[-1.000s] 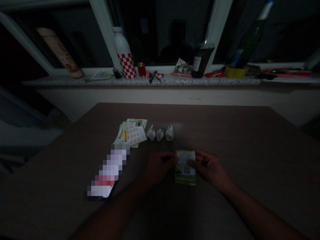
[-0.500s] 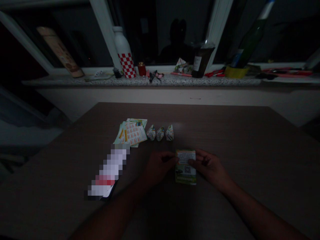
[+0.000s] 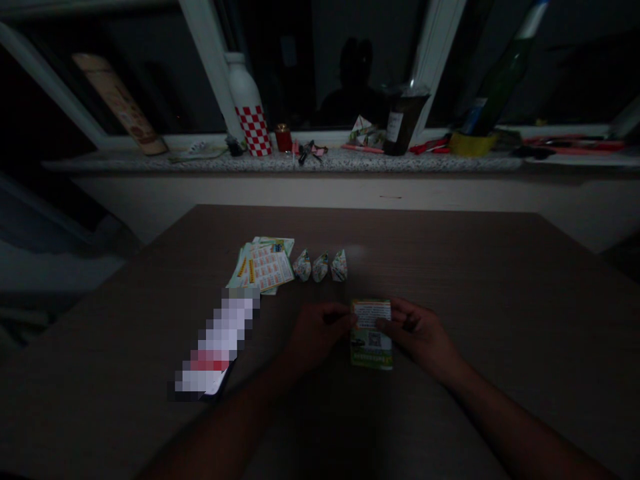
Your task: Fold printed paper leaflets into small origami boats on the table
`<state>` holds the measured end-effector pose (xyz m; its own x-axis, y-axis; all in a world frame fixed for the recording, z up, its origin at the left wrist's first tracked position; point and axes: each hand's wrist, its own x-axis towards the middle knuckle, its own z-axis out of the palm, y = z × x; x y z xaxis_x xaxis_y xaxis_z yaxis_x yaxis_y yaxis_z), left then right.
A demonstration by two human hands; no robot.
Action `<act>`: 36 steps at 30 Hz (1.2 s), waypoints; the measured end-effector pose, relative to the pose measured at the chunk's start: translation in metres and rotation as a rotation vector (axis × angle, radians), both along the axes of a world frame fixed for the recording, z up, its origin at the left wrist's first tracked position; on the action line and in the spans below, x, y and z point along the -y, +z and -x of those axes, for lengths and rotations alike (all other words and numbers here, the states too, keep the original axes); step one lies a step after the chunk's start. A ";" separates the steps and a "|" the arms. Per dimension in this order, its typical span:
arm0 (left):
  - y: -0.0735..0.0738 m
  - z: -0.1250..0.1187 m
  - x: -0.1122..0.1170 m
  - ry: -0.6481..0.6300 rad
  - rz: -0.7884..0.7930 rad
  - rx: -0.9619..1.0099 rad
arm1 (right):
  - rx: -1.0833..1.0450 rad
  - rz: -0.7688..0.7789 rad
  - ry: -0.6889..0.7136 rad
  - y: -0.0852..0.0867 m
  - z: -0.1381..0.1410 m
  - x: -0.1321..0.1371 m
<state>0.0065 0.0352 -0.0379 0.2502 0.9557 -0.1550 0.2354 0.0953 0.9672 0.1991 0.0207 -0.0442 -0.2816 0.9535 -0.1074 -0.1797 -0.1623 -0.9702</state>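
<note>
A printed paper card point(image 3: 371, 347) with text, a small square code and a green lower band is held over the table in front of me. My left hand point(image 3: 323, 333) pinches its left edge between thumb and fingers. On the opposite edge, my right hand point(image 3: 420, 333) grips it with the thumb on the front and the fingers behind. Beyond the card stand three small folded paper pieces point(image 3: 321, 267) in a row. To their left lies a loose stack of similar printed cards point(image 3: 265, 267).
A phone point(image 3: 220, 347) with a blurred-out screen lies left of my left forearm. Along the windowsill point(image 3: 330, 160) stand a checkered white bottle point(image 3: 253, 113), a small red jar point(image 3: 283, 138), a dark drink cup point(image 3: 400, 123) and a green bottle point(image 3: 505, 73). The wooden table point(image 3: 450, 253) reaches toward the wall.
</note>
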 end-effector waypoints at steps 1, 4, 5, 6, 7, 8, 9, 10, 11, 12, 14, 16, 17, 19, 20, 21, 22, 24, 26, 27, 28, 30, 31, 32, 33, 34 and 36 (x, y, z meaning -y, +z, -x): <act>0.000 0.000 0.000 -0.003 0.003 0.004 | 0.000 -0.003 0.002 0.000 0.000 0.000; 0.002 0.000 0.000 -0.008 0.007 0.004 | -0.006 -0.011 0.001 0.000 0.000 0.000; 0.002 0.000 0.001 -0.008 0.006 0.006 | -0.005 -0.011 -0.002 0.000 0.000 0.000; 0.003 -0.001 0.001 -0.009 0.005 0.011 | -0.002 -0.012 -0.009 0.000 0.000 0.000; 0.003 -0.001 0.001 -0.011 0.006 0.014 | 0.001 -0.012 -0.014 0.000 0.000 0.000; 0.003 -0.001 0.001 -0.009 0.008 0.014 | 0.001 -0.012 -0.014 -0.001 0.000 0.000; 0.003 -0.001 0.001 -0.007 0.010 0.012 | -0.002 -0.010 -0.012 -0.001 0.000 0.000; 0.003 -0.001 0.000 -0.001 0.013 0.009 | -0.008 -0.007 -0.010 -0.001 0.000 0.000; 0.003 -0.002 0.000 0.006 0.019 0.006 | -0.014 -0.003 -0.009 -0.001 0.000 0.000; 0.003 -0.002 0.000 0.012 0.023 0.006 | -0.018 0.002 -0.007 -0.001 0.000 0.000; 0.003 -0.002 0.000 0.009 0.026 0.018 | -0.021 0.006 -0.010 -0.002 0.000 0.000; 0.003 -0.002 0.000 0.000 0.025 0.019 | -0.019 0.004 -0.013 -0.001 0.000 0.000; 0.004 -0.002 0.000 -0.001 0.020 0.013 | -0.017 0.003 -0.009 -0.001 0.000 0.000; 0.003 -0.001 0.001 -0.001 0.009 -0.009 | -0.013 -0.004 0.006 -0.001 0.000 0.000; 0.003 -0.001 0.001 -0.002 0.004 -0.020 | -0.011 -0.008 0.013 -0.001 0.000 0.000; 0.002 -0.001 0.001 -0.004 -0.001 -0.024 | -0.009 -0.011 0.017 -0.001 0.000 0.000; 0.002 -0.001 0.001 -0.006 -0.003 -0.021 | -0.008 -0.015 0.019 -0.001 0.000 0.000; 0.001 -0.001 0.000 -0.010 -0.002 -0.008 | -0.009 -0.013 0.010 -0.002 0.000 0.000; 0.001 -0.001 0.000 -0.006 -0.001 0.005 | -0.016 -0.002 0.002 -0.002 0.000 0.000; 0.001 -0.001 0.000 -0.004 0.000 0.008 | -0.022 0.004 0.000 -0.002 0.000 0.000; 0.001 -0.001 0.000 -0.004 0.000 0.009 | -0.030 0.010 -0.002 -0.002 0.000 -0.001; 0.002 -0.001 0.000 0.004 -0.002 0.013 | -0.043 0.025 -0.007 -0.001 0.000 -0.001; 0.002 -0.001 0.000 0.006 -0.005 0.017 | -0.045 0.033 -0.013 -0.001 -0.001 -0.002; 0.002 0.000 0.000 0.007 -0.008 0.022 | -0.041 0.042 -0.024 -0.001 -0.002 -0.002; 0.002 0.000 -0.001 0.008 -0.011 0.024 | -0.031 0.051 -0.039 -0.001 -0.003 -0.003; 0.003 0.001 -0.001 0.008 -0.016 0.023 | -0.016 0.060 -0.055 -0.001 -0.003 -0.003; 0.004 0.002 -0.002 -0.007 -0.024 0.008 | 0.020 0.081 -0.091 -0.002 -0.005 -0.004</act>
<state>0.0043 0.0373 -0.0336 0.2577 0.9574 -0.1304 0.2284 0.0708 0.9710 0.2038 0.0245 -0.0462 -0.1917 0.9630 -0.1894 -0.1782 -0.2239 -0.9582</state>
